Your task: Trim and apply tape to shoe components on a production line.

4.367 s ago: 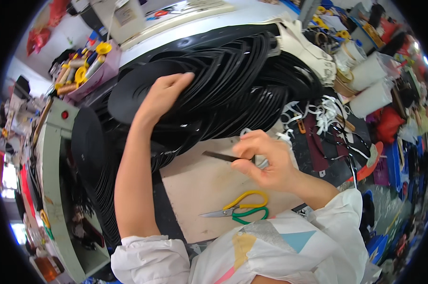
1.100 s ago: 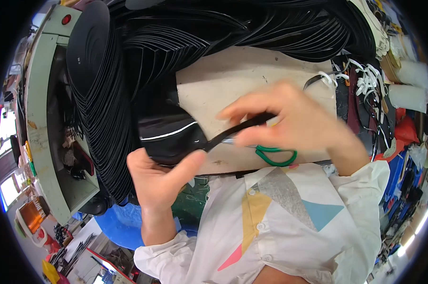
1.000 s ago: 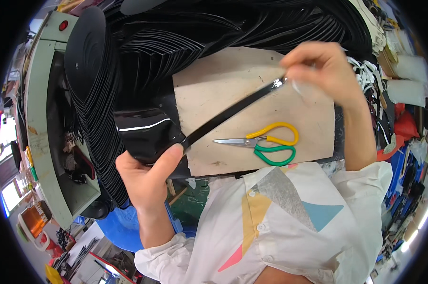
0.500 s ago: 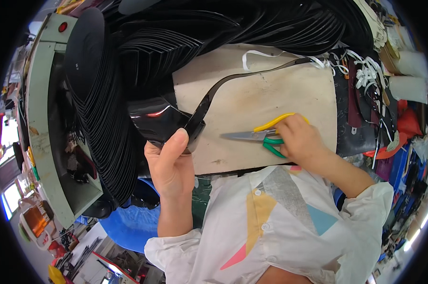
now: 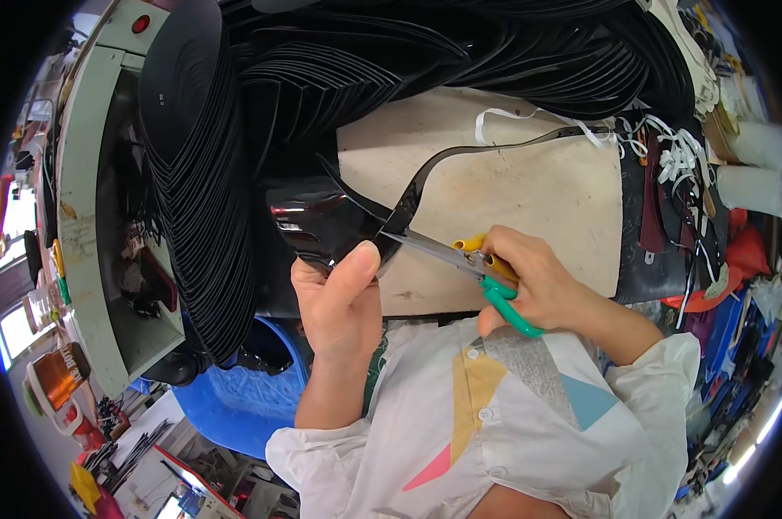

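Note:
My left hand [image 5: 343, 298] pinches a glossy black shoe piece [image 5: 308, 221] between thumb and fingers, above the left part of a beige board [image 5: 512, 195]. From that piece a long narrow black strap [image 5: 443, 160] curves away to the far right of the board. My right hand [image 5: 534, 281] grips scissors [image 5: 443, 252] with one yellow and one green handle. Their blade tips reach the strap where it meets the shoe piece, just above my left thumb. Whether the blades have closed on the strap I cannot tell.
Long rows of stacked black sole-shaped pieces [image 5: 196, 190] line the left and far sides. White ribbons and maroon straps [image 5: 652, 208] lie at the right. A blue tub [image 5: 235, 402] stands below left, beside a pale green machine frame [image 5: 83, 216].
The scissors have moved from lying over the board, up to the strap by my left thumb. My right fingers have shifted into the handles. My left hand and the shoe piece appear slightly further right.

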Action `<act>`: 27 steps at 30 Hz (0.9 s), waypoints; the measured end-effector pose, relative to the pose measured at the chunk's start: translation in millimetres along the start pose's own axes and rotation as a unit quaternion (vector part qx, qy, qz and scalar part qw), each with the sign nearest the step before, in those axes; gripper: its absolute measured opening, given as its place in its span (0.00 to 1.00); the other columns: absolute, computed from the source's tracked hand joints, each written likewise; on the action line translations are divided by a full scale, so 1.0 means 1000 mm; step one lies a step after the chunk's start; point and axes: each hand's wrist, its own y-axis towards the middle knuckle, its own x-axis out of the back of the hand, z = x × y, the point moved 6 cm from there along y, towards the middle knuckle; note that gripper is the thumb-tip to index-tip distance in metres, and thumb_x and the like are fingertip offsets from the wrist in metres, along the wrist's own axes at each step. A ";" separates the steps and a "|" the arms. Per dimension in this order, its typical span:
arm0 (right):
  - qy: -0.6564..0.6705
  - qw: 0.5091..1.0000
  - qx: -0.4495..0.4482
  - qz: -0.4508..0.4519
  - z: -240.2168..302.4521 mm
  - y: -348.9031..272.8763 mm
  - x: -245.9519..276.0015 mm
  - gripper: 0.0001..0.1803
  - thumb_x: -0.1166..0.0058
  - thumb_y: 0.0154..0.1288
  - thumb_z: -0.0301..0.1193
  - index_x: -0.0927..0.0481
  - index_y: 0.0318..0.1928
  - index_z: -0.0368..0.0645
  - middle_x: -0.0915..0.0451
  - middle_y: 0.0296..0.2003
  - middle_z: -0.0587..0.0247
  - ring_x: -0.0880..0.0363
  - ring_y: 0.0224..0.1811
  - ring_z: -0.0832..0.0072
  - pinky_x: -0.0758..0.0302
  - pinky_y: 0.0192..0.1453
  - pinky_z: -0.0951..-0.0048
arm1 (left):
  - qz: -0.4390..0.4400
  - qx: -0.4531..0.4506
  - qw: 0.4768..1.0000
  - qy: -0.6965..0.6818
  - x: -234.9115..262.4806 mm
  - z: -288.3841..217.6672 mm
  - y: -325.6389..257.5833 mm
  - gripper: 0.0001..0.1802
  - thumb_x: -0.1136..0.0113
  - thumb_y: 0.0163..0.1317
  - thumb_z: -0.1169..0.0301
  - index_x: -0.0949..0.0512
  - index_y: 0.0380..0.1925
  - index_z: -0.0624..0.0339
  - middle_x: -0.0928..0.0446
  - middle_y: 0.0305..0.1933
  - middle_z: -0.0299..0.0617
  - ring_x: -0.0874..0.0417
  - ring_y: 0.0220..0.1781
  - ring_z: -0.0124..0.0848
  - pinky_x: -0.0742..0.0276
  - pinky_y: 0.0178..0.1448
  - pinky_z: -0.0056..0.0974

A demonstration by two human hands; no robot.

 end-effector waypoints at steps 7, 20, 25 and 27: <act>-0.020 0.996 0.061 -0.069 0.002 0.002 0.003 0.34 0.27 0.34 0.49 0.33 0.29 0.37 0.32 0.22 0.56 0.31 0.20 0.60 0.33 0.23 0.67 | 0.017 0.001 1.000 -0.009 -0.003 0.003 0.001 0.21 0.45 0.55 0.73 0.30 0.51 0.64 0.24 0.48 0.41 0.23 0.50 0.32 0.30 0.57 0.40; -0.301 0.951 0.007 -0.076 -0.015 -0.018 0.001 0.17 0.32 0.41 0.34 0.25 0.29 0.39 0.26 0.25 0.60 0.25 0.26 0.65 0.27 0.27 0.68 | -0.038 -0.437 0.673 0.596 -0.033 -0.170 0.045 0.20 0.39 0.57 0.65 0.27 0.43 0.70 0.22 0.38 0.48 0.21 0.37 0.37 0.31 0.55 0.45; -0.342 0.929 0.133 -0.050 0.018 0.014 -0.004 0.19 0.40 0.45 0.28 0.23 0.42 0.38 0.23 0.37 0.56 0.24 0.43 0.61 0.24 0.41 0.67 | 0.057 -0.338 0.361 0.867 0.045 -0.183 0.149 0.15 0.43 0.59 0.61 0.20 0.29 0.64 0.21 0.31 0.46 0.22 0.40 0.39 0.46 0.65 0.47; -0.354 0.908 0.214 -0.070 0.021 0.047 -0.008 0.20 0.44 0.46 0.26 0.23 0.44 0.38 0.23 0.44 0.53 0.26 0.50 0.58 0.28 0.51 0.64 | 0.088 -0.159 0.392 0.902 0.067 -0.170 0.162 0.17 0.45 0.61 0.60 0.20 0.25 0.64 0.21 0.27 0.42 0.22 0.39 0.36 0.45 0.65 0.46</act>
